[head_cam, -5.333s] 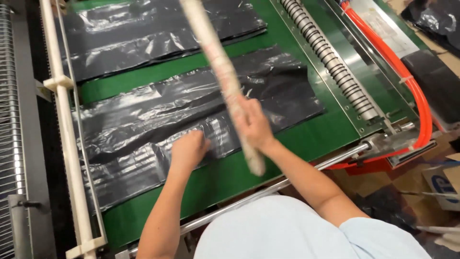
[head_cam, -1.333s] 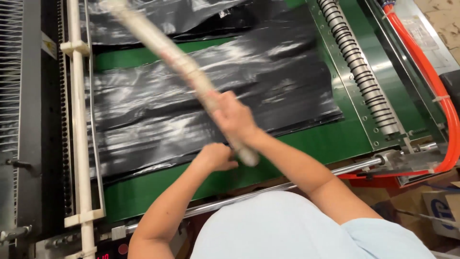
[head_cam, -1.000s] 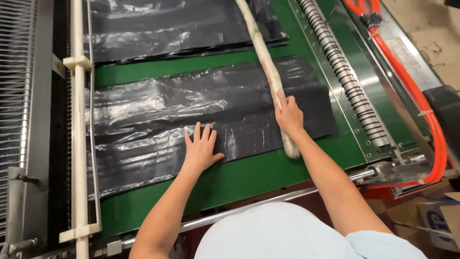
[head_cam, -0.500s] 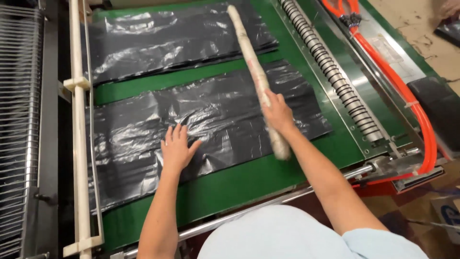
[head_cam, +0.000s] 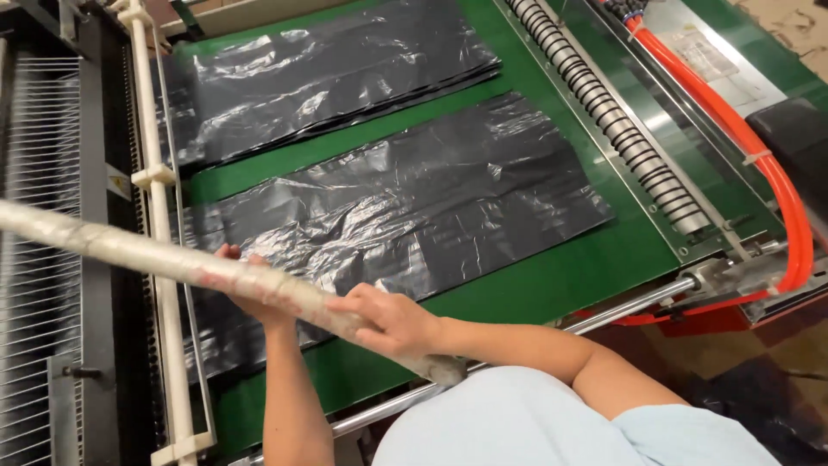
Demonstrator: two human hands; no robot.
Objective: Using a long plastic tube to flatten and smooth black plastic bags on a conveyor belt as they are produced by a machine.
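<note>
Right hand (head_cam: 392, 321) gripping pale rod (head_cam: 172, 263) above belt's (head_cam: 552, 276) near edge. Left hand (head_cam: 250, 289) pressing near black bags (head_cam: 397, 216), fingers hidden. Flattening underway; far stack (head_cam: 328, 69) lying untouched.

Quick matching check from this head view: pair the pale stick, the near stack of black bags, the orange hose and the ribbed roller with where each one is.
Things:
1. pale stick
2. near bag stack
3. orange hose
4. ribbed roller

Places:
A. along the machine's right edge
B. flat on the green belt
C. gripped in the right hand
D. between belt and hose

Pairs: 1-C, 2-B, 3-A, 4-D
</note>
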